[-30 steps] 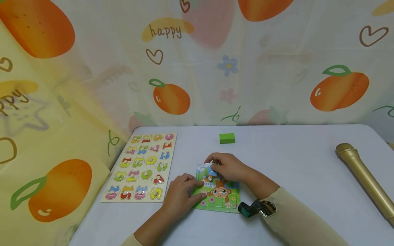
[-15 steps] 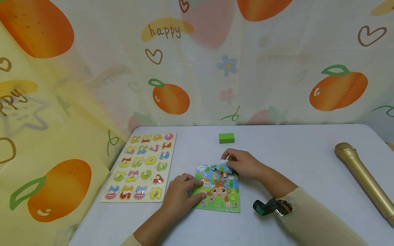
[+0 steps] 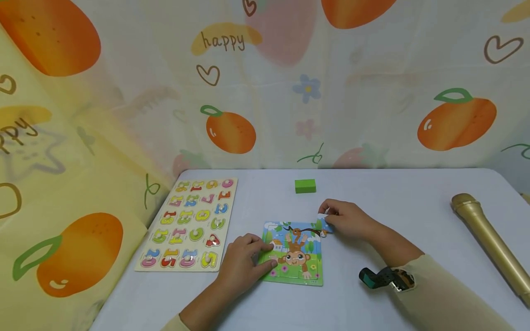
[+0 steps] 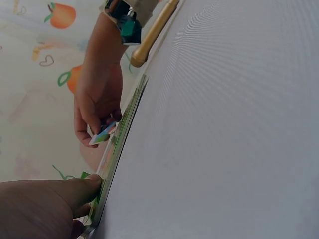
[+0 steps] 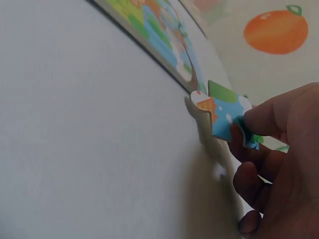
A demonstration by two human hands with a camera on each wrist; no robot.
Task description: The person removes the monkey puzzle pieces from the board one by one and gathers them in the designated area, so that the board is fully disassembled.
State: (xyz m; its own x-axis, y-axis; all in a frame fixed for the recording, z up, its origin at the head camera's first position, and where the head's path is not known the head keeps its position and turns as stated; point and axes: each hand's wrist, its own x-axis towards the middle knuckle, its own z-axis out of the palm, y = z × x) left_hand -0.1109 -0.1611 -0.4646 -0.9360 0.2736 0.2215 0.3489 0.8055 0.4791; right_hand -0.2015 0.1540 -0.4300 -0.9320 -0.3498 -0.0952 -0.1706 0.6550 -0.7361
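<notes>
A square monkey jigsaw puzzle (image 3: 295,277) in a thin tray lies on the white table. My left hand (image 3: 245,261) rests its thumb and fingers on the puzzle's left side. In the left wrist view the thumb (image 4: 90,187) is at the tray's edge. My right hand (image 3: 349,219) pinches a blue and green puzzle piece (image 5: 225,117) between thumb and fingers. It holds this piece at the puzzle's upper right corner, overlapping that corner in the head view. One rounded tab of the piece has an orange and white print.
A number peg board (image 3: 178,270) with colourful numerals lies to the left. Behind the puzzle sits a green block (image 3: 305,186). A gold microphone (image 3: 492,248) lies at the right. A printed cloth (image 3: 356,55) hangs behind the table.
My right hand has moved right with the puzzle piece, from over the puzzle's upper left to its upper right corner. The left hand has stayed in place.
</notes>
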